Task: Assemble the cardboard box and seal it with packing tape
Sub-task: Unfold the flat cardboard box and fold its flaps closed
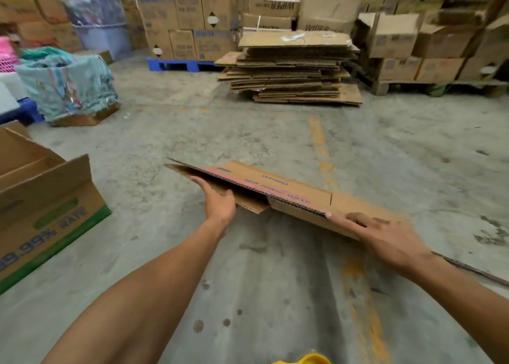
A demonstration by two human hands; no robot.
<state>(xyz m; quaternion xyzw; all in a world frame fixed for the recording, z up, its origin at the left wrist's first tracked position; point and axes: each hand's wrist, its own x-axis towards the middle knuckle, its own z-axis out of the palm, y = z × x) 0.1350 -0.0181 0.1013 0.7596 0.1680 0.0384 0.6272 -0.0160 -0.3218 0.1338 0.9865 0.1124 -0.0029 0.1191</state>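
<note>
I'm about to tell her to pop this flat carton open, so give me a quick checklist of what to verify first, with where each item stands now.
1. Both hands on the flattened carton: ok. The left hand grips its near left edge, and the right hand holds its right end.
2. Carton off the floor: ok, held in the air.
3. Carton not yet opened: ok, it is flat.
4. Free floor ahead: ok, bare concrete up to the stack of flat cardboard.
5. Packing tape within reach: cannot tell, none shows.
6. Flaps undamaged: cannot tell, too blurred.
</note>
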